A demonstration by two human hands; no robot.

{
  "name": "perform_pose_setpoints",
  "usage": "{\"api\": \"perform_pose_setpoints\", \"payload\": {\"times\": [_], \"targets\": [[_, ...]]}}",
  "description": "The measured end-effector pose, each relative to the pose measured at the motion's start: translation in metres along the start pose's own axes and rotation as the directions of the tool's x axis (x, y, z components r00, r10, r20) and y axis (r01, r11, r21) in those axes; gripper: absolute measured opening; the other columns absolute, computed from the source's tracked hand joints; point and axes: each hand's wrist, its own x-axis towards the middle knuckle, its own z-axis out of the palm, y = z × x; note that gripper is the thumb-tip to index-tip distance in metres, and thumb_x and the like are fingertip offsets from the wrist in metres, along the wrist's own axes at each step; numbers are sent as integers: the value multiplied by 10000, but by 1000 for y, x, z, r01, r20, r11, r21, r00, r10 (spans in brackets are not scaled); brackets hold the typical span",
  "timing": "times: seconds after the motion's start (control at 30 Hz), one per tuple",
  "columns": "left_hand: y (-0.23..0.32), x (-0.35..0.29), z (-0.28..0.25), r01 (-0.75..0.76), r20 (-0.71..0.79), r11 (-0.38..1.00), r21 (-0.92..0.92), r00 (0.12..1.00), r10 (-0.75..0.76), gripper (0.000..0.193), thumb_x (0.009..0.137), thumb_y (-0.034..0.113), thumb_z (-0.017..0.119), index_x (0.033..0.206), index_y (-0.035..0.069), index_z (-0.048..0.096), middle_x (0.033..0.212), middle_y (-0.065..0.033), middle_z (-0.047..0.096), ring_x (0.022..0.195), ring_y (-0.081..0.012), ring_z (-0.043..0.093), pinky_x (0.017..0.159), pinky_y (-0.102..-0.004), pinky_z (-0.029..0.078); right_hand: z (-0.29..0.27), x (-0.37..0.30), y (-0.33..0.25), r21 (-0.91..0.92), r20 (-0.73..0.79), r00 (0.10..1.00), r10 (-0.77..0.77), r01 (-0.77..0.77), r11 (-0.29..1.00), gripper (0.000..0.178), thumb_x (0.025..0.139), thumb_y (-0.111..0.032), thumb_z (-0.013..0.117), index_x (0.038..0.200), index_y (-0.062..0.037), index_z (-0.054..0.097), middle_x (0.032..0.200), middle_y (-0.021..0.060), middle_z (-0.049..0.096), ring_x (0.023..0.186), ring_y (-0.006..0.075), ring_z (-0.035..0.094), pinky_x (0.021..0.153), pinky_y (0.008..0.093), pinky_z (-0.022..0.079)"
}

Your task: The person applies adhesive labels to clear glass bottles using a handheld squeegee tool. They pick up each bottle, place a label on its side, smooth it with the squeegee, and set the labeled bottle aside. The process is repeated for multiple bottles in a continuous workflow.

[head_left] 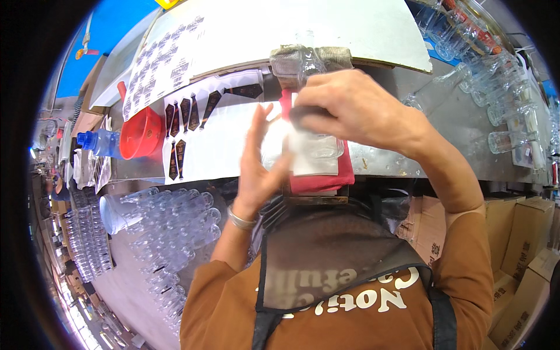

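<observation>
My right hand (361, 108) is closed around a dark, round-edged piece (318, 119), blurred so its kind does not show. Just beneath it a clear glass (332, 147) lies on a white cloth or sheet (312, 168) over a folded red cloth (344, 181). My left hand (259, 160) is left of the glass, blurred, with fingers and thumb apart and nothing seen in them. Whether its thumb touches the glass or the white layer, I cannot tell. Beyond my hands, another clear glass (309, 61) rests on a folded grey-brown towel (341, 57).
Dark tie-shaped decals (189, 111) lie on white paper (224, 154) at the left. A red bowl (142, 134) and a blue-capped bottle (105, 143) stand beyond. Clear glasses crowd the lower left (175, 227) and far right (496, 99). Cardboard boxes (519, 245) are at the right.
</observation>
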Motion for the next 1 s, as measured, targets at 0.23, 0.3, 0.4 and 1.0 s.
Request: {"api": "perform_pose_setpoints", "payload": {"times": [0.23,0.3,0.4,1.0], "targets": [[2,128,-14,-155,-47,934,321,983,179,574,994,313,585,1442,-28,477,1315,-238,634,1212,-306,630,1012,-376,494,28,-32,5,-196,-380,916,-132,59,979,218,772,-61,762,978,-46,692,926,109,674,835,311,670,797,384,556],[3,160,-3,-75,54,884,461,997,57,584,985,370,608,1412,-19,519,1253,-233,665,1147,-288,661,956,-355,519,29,-57,-30,128,-173,981,-92,115,985,249,747,-25,769,981,-37,681,908,105,669,823,307,662,792,394,554],[6,181,19,-29,146,824,565,987,-66,638,951,452,645,1369,-22,563,1172,-233,698,1030,-279,703,869,-352,556,22,-58,11,83,-368,923,111,-86,993,214,819,-59,736,1020,-8,685,919,141,680,798,261,662,745,348,543],[87,-110,-157,254,-704,966,40,694,-153,307,1009,136,616,1269,-15,552,976,-132,726,962,-178,709,885,-303,542,-95,-178,80,453,-747,406,526,-268,850,337,1050,-236,526,1210,30,658,1134,93,689,721,87,515,651,220,424]]}}
